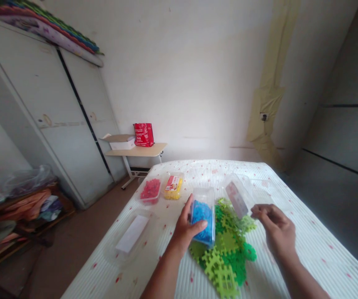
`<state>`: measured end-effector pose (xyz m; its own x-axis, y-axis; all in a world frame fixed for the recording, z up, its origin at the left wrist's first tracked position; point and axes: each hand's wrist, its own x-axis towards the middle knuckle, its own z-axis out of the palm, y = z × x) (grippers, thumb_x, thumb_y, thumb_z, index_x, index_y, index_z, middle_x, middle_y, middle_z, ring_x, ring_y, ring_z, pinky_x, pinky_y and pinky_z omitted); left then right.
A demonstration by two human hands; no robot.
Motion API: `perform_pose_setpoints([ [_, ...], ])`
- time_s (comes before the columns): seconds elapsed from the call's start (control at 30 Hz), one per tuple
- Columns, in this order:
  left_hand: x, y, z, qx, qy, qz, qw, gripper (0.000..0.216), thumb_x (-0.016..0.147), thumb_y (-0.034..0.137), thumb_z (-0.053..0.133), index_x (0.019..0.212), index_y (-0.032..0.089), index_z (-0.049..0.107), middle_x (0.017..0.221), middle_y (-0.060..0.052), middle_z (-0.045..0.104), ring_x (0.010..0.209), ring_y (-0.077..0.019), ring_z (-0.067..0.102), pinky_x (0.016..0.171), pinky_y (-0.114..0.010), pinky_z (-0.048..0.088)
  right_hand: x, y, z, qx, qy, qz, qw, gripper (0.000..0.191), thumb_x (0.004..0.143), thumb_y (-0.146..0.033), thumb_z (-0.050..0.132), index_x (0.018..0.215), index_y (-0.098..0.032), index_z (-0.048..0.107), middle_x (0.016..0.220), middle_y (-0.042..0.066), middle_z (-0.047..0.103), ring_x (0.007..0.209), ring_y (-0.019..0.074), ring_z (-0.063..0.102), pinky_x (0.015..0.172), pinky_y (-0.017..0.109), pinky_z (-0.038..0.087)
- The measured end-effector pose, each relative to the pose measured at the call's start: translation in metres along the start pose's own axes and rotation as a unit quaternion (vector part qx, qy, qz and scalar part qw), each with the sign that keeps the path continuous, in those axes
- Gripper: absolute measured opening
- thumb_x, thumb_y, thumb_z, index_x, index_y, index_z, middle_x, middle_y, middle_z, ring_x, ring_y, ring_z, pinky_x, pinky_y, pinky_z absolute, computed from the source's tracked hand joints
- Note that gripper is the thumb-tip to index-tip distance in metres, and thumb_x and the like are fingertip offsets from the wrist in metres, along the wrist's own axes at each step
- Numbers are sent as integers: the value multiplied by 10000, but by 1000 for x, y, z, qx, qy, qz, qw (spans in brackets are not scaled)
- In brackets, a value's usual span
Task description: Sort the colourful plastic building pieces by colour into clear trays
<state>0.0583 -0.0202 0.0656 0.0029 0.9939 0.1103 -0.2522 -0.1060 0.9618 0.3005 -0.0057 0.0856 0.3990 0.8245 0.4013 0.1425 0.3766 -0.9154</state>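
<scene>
My left hand (187, 227) is closed around a clear plastic box of blue pieces (203, 218), held tilted over a heap of green interlocking pieces (227, 253) on the bed. My right hand (275, 227) pinches the edge of a clear plastic lid (237, 197) with a pink label, lifted just right of the blue box. The green pieces lie spread on the white patterned bedsheet (306, 241) between my two forearms.
A clear box of red pieces (150, 191) and one of yellow pieces (173, 186) stand farther back on the bed. An empty clear lid or tray (132, 234) lies at the left. A small table (137, 151) with a red bag (143, 134) stands by the wall, a wardrobe (60, 124) at left.
</scene>
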Motion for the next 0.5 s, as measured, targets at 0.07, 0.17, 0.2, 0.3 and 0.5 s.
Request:
perform_pose_setpoints([
  [0.07, 3, 5, 7, 35, -22, 9, 999, 888, 559, 239, 778, 1353, 250, 381, 1410, -66, 396, 1305, -310, 320, 1089, -430, 220, 1, -1, -1, -2, 18, 7, 1000, 165, 605, -277, 673, 544, -177, 556, 656, 17, 628, 608, 145, 553, 577, 277, 451],
  [0.17, 7, 12, 20, 77, -36, 49, 995, 854, 561, 223, 775, 1334, 252, 414, 1406, -50, 399, 1320, -300, 288, 1106, -413, 181, 2, -3, -3, -3, 30, -6, 1000, 151, 609, -267, 670, 548, -178, 564, 661, 18, 627, 637, 154, 560, 597, 284, 454],
  [0.2, 8, 15, 25, 81, -41, 56, 994, 850, 560, 221, 774, 1331, 253, 418, 1403, -50, 403, 1317, -299, 294, 1107, -408, 182, 2, -4, -4, -5, 30, -12, 999, 149, 611, -262, 667, 544, -179, 564, 658, 18, 626, 646, 158, 565, 599, 285, 456],
  [0.3, 9, 23, 37, 55, -48, 56, 996, 866, 534, 204, 783, 1322, 262, 429, 1384, -50, 428, 1301, -314, 321, 1095, -412, 219, 1, -6, -4, -9, 27, -21, 999, 163, 614, -267, 664, 529, -182, 555, 658, 22, 629, 648, 166, 575, 590, 285, 459],
  [0.5, 4, 35, 32, 13, -25, 41, 999, 904, 496, 202, 794, 1319, 280, 429, 1354, -54, 463, 1276, -333, 353, 1048, -418, 306, 0, -5, -3, -5, 20, -11, 1000, 185, 613, -285, 678, 533, -184, 545, 675, 20, 636, 643, 160, 571, 584, 271, 454],
])
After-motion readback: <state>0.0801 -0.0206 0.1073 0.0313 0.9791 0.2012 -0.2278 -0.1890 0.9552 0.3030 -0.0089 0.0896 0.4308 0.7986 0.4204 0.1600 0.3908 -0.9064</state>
